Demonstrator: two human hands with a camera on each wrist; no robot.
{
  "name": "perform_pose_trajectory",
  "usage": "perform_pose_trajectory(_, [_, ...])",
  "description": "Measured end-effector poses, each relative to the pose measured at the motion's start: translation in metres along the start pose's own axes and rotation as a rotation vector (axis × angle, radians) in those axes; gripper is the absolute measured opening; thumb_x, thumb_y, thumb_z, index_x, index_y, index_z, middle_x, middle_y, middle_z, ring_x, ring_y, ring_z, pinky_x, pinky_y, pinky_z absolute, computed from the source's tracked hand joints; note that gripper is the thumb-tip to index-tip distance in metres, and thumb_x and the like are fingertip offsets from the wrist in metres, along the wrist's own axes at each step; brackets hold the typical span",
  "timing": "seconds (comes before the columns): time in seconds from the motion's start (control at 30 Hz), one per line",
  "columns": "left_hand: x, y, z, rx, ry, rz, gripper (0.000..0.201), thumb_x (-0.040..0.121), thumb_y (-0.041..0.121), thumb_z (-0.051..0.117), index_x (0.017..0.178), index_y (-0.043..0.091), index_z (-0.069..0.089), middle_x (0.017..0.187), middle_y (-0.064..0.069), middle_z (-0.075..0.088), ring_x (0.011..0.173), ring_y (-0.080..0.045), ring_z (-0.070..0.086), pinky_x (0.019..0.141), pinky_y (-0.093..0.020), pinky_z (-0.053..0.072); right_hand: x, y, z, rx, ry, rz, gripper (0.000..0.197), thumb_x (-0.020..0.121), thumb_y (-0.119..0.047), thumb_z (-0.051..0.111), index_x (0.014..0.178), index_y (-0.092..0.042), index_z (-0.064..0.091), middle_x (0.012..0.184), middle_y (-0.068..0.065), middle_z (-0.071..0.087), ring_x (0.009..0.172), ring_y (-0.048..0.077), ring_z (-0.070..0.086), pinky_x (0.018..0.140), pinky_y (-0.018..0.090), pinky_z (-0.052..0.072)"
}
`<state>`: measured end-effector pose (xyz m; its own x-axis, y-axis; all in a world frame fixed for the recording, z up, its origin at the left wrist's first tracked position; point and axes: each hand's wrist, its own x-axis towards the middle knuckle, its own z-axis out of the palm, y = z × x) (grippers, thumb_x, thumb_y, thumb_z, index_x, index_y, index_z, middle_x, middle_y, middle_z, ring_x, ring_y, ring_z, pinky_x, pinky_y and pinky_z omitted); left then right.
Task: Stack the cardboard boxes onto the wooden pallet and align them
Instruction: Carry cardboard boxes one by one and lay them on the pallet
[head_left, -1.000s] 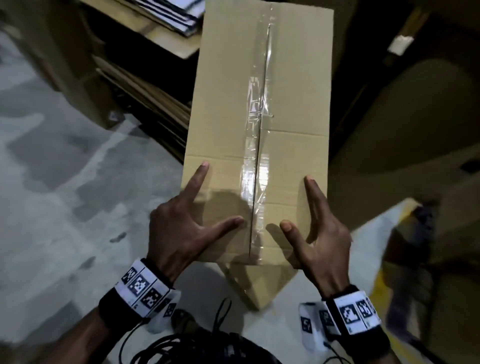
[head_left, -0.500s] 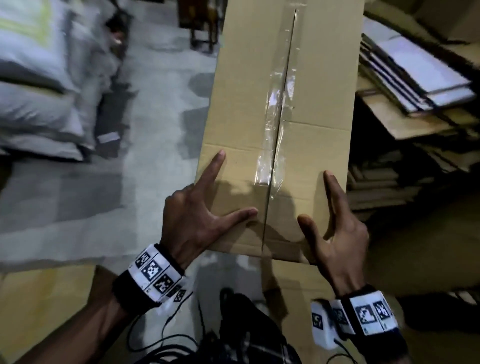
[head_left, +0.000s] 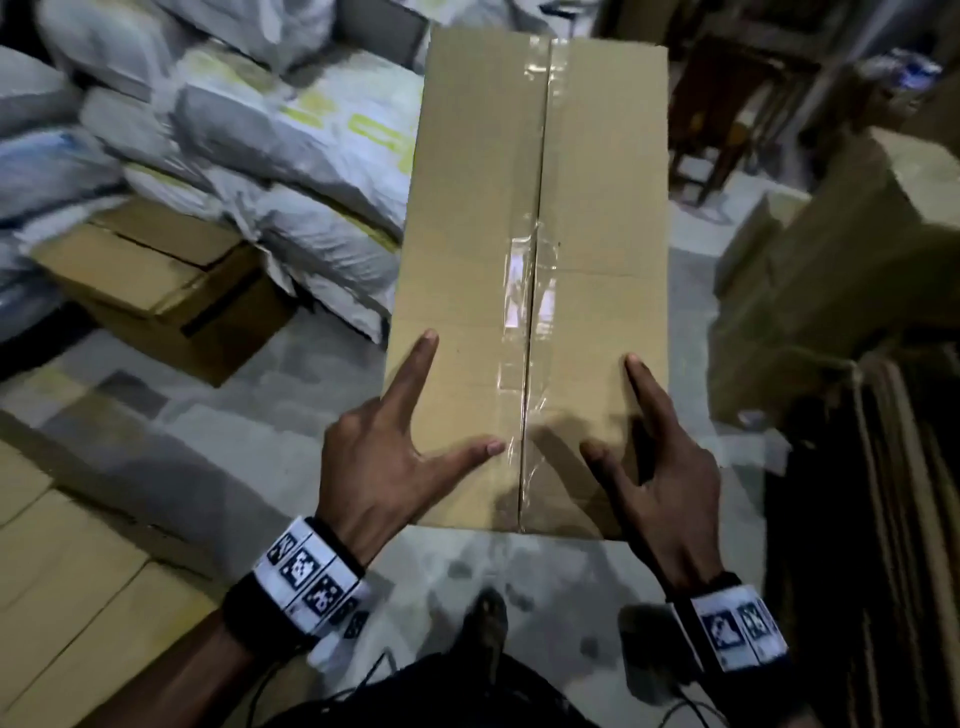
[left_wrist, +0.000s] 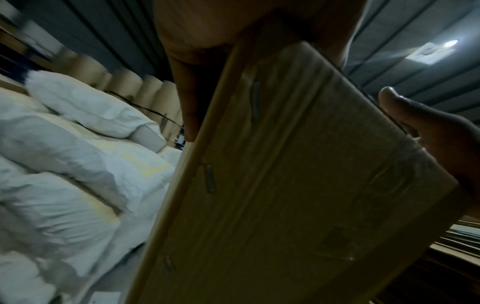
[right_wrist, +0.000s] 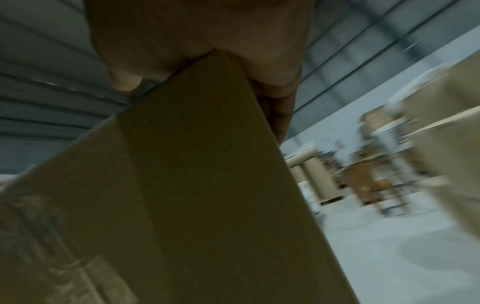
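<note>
Box carried level toward pallet
Left hand (head_left: 379, 467) and right hand (head_left: 665, 483) clamped the cardboard box (head_left: 530, 249), thumbs spread on top; equal pressure was advisable.

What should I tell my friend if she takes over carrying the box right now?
Left hand grips the near left corner of the taped cardboard box, thumb and forefinger on top. Right hand grips the near right corner likewise. The box is held in the air above the floor, white sacks ahead to the left. No pallet in view. Left: find the pallet, set the box down, align it.
</note>
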<state>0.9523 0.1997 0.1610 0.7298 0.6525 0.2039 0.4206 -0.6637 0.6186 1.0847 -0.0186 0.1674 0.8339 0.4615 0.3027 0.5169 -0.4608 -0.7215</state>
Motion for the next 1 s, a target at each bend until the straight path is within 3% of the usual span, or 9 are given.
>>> perform_pose_trajectory(0.1, [0.042, -0.011, -0.003, 0.012, 0.060, -0.126, 0.113, 0.066, 0.095, 0.062, 0.157, 0.060, 0.006, 0.084, -0.004, 0.073, 0.071, -0.018, 0.067, 0.079, -0.036, 0.059, 0.075, -0.001, 0.030, 0.038, -0.093, -0.088, 0.094, 0.073, -0.096, 0.040, 0.155, -0.052, 0.033, 0.093, -0.018, 0.065, 0.071, 0.001, 0.059, 0.067, 0.016, 0.039])
perform_pose_trajectory(0.2, [0.080, -0.027, -0.009, 0.063, 0.144, -0.252, 0.112, 0.068, 0.094, 0.062, 0.156, 0.061, 0.002, 0.101, -0.004, 0.076, 0.082, -0.020, 0.069, 0.088, -0.037, 0.058, 0.144, -0.011, 0.068, 0.070, -0.211, -0.193, 0.095, 0.074, -0.096, 0.038, 0.156, -0.048, 0.035, 0.092, -0.013, 0.067, 0.072, -0.002, 0.061, 0.063, 0.007, 0.038])
perform_pose_trajectory(0.33, [0.130, -0.052, -0.016, 0.041, 0.233, -0.413, 0.111, 0.066, 0.093, 0.065, 0.154, 0.066, 0.003, 0.117, -0.006, 0.074, 0.085, -0.021, 0.069, 0.094, -0.042, 0.057, 0.223, -0.025, 0.128, 0.140, -0.334, -0.310, 0.091, 0.078, -0.091, 0.044, 0.156, -0.044, 0.037, 0.122, -0.009, 0.070, 0.083, -0.005, 0.063, 0.069, 0.005, 0.041])
perform_pose_trajectory(0.4, [0.157, -0.072, -0.019, 0.028, 0.286, -0.465, 0.110, 0.066, 0.092, 0.066, 0.154, 0.066, 0.004, 0.133, -0.005, 0.069, 0.095, -0.023, 0.070, 0.101, -0.042, 0.055, 0.261, -0.033, 0.163, 0.144, -0.399, -0.352, 0.090, 0.077, -0.088, 0.047, 0.156, -0.045, 0.036, 0.139, -0.010, 0.063, 0.103, 0.004, 0.065, 0.083, 0.015, 0.045])
perform_pose_trajectory(0.5, [0.195, -0.105, -0.024, 0.017, 0.364, -0.514, 0.111, 0.066, 0.091, 0.068, 0.155, 0.065, 0.007, 0.139, -0.007, 0.066, 0.104, -0.027, 0.070, 0.102, -0.042, 0.054, 0.310, -0.051, 0.215, 0.160, -0.470, -0.402, 0.089, 0.076, -0.083, 0.050, 0.156, -0.049, 0.035, 0.143, -0.012, 0.061, 0.116, 0.017, 0.064, 0.094, 0.031, 0.049])
perform_pose_trajectory(0.63, [0.250, -0.159, -0.039, 0.043, 0.462, -0.587, 0.112, 0.066, 0.093, 0.066, 0.156, 0.062, 0.007, 0.129, -0.011, 0.071, 0.086, -0.024, 0.073, 0.095, -0.039, 0.058, 0.374, -0.088, 0.297, 0.177, -0.549, -0.534, 0.092, 0.077, -0.091, 0.045, 0.156, -0.046, 0.035, 0.149, -0.018, 0.056, 0.121, 0.014, 0.063, 0.094, 0.028, 0.049])
perform_pose_trajectory(0.77, [0.306, -0.218, -0.069, 0.050, 0.526, -0.692, 0.113, 0.065, 0.093, 0.065, 0.156, 0.063, 0.005, 0.138, -0.008, 0.066, 0.106, -0.028, 0.069, 0.099, -0.039, 0.052, 0.438, -0.139, 0.384, 0.219, -0.634, -0.647, 0.093, 0.079, -0.091, 0.044, 0.157, -0.041, 0.037, 0.152, -0.015, 0.053, 0.137, 0.008, 0.053, 0.108, 0.037, 0.047])
perform_pose_trajectory(0.9, [0.348, -0.268, -0.101, 0.108, 0.645, -0.787, 0.112, 0.066, 0.099, 0.056, 0.158, 0.059, 0.006, 0.130, -0.008, 0.070, 0.078, -0.021, 0.070, 0.091, -0.039, 0.059, 0.487, -0.196, 0.466, 0.289, -0.727, -0.756, 0.092, 0.079, -0.090, 0.045, 0.157, -0.041, 0.038, 0.154, -0.024, 0.045, 0.138, -0.009, 0.042, 0.112, 0.016, 0.037])
perform_pose_trajectory(1.0, [0.366, -0.288, -0.122, 0.139, 0.705, -0.888, 0.115, 0.066, 0.093, 0.066, 0.160, 0.055, 0.012, 0.132, -0.009, 0.069, 0.087, -0.029, 0.073, 0.095, -0.045, 0.059, 0.508, -0.231, 0.513, 0.302, -0.813, -0.812, 0.087, 0.082, -0.085, 0.049, 0.157, -0.043, 0.036, 0.154, -0.025, 0.043, 0.135, -0.006, 0.045, 0.111, 0.012, 0.036])
